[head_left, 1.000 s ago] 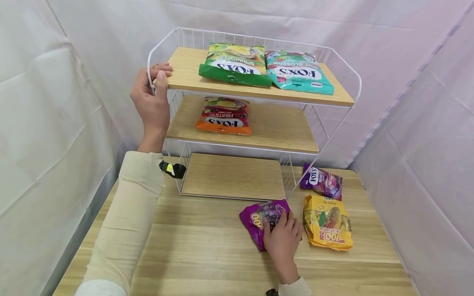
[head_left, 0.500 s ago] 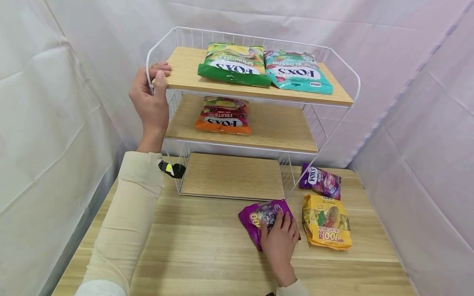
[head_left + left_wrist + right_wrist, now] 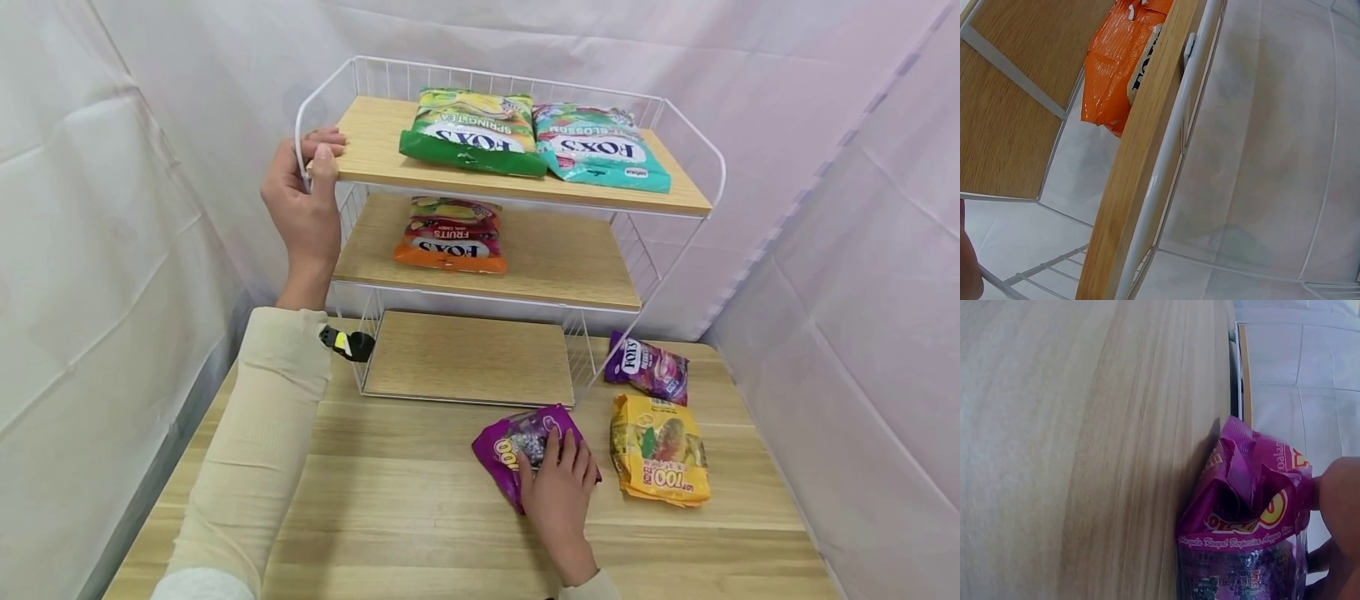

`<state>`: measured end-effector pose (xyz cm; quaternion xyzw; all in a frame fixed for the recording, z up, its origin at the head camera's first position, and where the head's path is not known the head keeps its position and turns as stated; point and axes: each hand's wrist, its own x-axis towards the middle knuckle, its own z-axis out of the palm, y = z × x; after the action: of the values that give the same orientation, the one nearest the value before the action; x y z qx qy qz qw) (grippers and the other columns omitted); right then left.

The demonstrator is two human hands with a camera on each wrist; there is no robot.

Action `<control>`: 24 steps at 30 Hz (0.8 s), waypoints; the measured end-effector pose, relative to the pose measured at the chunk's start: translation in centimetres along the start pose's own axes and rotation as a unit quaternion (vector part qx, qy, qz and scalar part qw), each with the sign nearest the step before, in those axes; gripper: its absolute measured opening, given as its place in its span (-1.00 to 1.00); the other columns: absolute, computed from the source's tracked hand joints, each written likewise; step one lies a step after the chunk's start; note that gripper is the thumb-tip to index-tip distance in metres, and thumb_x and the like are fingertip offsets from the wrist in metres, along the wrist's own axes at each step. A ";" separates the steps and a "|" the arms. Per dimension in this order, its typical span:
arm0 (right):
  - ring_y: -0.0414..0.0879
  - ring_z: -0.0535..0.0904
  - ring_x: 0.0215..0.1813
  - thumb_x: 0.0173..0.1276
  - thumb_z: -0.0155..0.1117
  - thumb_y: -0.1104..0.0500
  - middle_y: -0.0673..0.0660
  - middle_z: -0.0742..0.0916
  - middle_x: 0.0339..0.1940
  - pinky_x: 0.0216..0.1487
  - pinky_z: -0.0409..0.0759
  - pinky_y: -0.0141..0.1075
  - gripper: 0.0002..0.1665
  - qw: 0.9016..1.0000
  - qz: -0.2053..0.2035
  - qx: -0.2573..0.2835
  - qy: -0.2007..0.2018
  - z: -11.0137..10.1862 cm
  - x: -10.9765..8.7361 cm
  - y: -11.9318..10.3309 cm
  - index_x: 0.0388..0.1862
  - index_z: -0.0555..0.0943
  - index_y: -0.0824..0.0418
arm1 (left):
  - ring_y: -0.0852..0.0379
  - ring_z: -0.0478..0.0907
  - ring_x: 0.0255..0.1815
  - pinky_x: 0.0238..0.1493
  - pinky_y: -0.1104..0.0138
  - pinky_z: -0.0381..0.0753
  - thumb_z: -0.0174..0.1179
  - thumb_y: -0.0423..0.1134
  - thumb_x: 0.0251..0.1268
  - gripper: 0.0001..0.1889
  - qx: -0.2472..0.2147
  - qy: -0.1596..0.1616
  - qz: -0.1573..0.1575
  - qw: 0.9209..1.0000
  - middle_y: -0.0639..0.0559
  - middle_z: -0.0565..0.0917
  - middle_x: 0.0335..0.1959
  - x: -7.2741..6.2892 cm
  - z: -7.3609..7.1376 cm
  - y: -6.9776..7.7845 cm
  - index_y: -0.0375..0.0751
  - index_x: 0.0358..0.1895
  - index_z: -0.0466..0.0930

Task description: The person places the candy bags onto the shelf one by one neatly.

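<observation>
My left hand (image 3: pixel 303 204) grips the front left corner of the white wire rack's top shelf (image 3: pixel 367 137), thumb on the wooden front edge and fingers by the wire side. A purple candy bag (image 3: pixel 498 450) lies on the table just in front of the rack. My right hand (image 3: pixel 558 496) holds that bag from above, fingers spread over its right part and thumb on its face. In the right wrist view the purple bag (image 3: pixel 1241 519) looks crumpled at one end, with the thumb (image 3: pixel 1335 494) against it.
Green (image 3: pixel 472 133) and teal (image 3: pixel 600 146) candy bags lie on the top shelf. An orange-red candy bag (image 3: pixel 452 236) is on the middle shelf (image 3: pixel 570 258). Right of the rack's bare bottom board (image 3: pixel 468 358), a yellow bag (image 3: pixel 660 450) and a dark purple bag (image 3: pixel 648 367) lie on the table.
The right hand and the purple bag under it have slid slightly left along the table, the bag turning a little. The left hand keeps its place on the rack.
</observation>
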<state>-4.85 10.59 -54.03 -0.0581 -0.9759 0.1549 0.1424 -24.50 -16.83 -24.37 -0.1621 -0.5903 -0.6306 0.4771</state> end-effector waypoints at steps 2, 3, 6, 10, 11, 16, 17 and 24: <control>0.45 0.21 0.31 0.30 0.21 -0.19 0.50 0.41 0.26 0.32 0.03 0.27 -0.17 1.000 -0.006 0.004 -0.012 -0.1 0.0 0.0 0.29 0.39 0.43 | -0.01 0.60 -0.06 0.15 0.26 0.47 0.00 -0.41 0.20 -0.84 0.003 0.001 -0.001 1.000 -0.42 0.64 -0.25 0.0 0.0 0.0 -0.24 -0.39 0.60; 0.45 0.21 0.31 0.30 0.21 -0.19 0.50 0.41 0.26 0.32 0.02 0.27 -0.17 1.000 -0.010 0.006 -0.017 -0.2 0.0 0.0 0.29 0.39 0.42 | -0.01 0.60 -0.06 0.15 0.26 0.47 0.00 -0.41 0.20 -0.84 0.004 0.001 -0.001 1.000 -0.42 0.65 -0.25 0.0 0.0 0.0 -0.24 -0.38 0.60; 0.43 0.21 0.32 0.29 0.21 -0.19 0.47 0.41 0.28 0.33 0.03 0.26 -0.18 0.999 -0.024 0.007 -0.031 -0.4 0.1 0.0 0.30 0.39 0.39 | 0.00 0.60 -0.07 0.14 0.26 0.47 0.01 -0.41 0.20 -0.84 0.004 0.001 -0.001 1.000 -0.40 0.65 -0.25 0.0 -0.1 0.0 -0.26 -0.38 0.60; 0.41 0.22 0.33 0.30 0.20 -0.19 0.45 0.42 0.28 0.34 0.05 0.23 -0.18 0.998 -0.050 0.004 -0.048 -0.5 0.3 0.1 0.31 0.39 0.37 | -0.02 0.60 -0.07 0.14 0.25 0.47 0.01 -0.41 0.20 -0.84 -0.001 0.000 0.000 1.000 -0.36 0.66 -0.26 0.0 -0.1 -0.1 -0.28 -0.39 0.60; 0.41 0.22 0.33 0.30 0.20 -0.19 0.45 0.42 0.28 0.34 0.06 0.23 -0.18 0.997 -0.056 0.003 -0.052 -0.5 0.3 0.1 0.31 0.39 0.37 | -0.02 0.60 -0.07 0.14 0.25 0.47 0.01 -0.41 0.20 -0.84 -0.003 0.001 0.000 1.000 -0.36 0.66 -0.26 0.1 -0.1 -0.1 -0.27 -0.40 0.60; 0.40 0.24 0.32 0.29 0.21 -0.21 0.43 0.45 0.26 0.31 0.13 0.22 -0.19 0.995 -0.080 0.000 -0.058 -0.7 0.5 0.3 0.29 0.42 0.36 | -0.02 0.60 -0.07 0.15 0.26 0.47 0.01 -0.41 0.20 -0.84 0.000 0.001 0.000 1.000 -0.39 0.66 -0.26 0.1 0.0 -0.1 -0.26 -0.39 0.60; 0.40 0.25 0.31 0.28 0.21 -0.21 0.43 0.46 0.25 0.31 0.15 0.22 -0.19 0.995 -0.084 0.001 -0.057 -0.8 0.5 0.3 0.29 0.43 0.35 | -0.02 0.60 -0.07 0.15 0.26 0.46 0.01 -0.41 0.20 -0.84 0.001 0.001 -0.001 1.000 -0.39 0.65 -0.26 0.0 0.0 -0.1 -0.26 -0.39 0.61; 0.39 0.28 0.30 0.26 0.25 -0.20 0.42 0.48 0.22 0.28 0.19 0.22 -0.21 0.992 -0.116 0.006 -0.052 -1.0 0.6 0.5 0.28 0.45 0.32 | -0.02 0.60 -0.05 0.16 0.25 0.46 0.00 -0.39 0.23 -0.83 0.015 -0.016 0.017 1.000 -0.40 0.65 -0.25 0.1 -0.2 -0.3 -0.31 -0.37 0.60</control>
<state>-5.12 11.43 -53.11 0.0648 -0.9812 0.1456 0.1091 -24.69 -17.12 -24.55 -0.1749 -0.6043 -0.6105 0.4811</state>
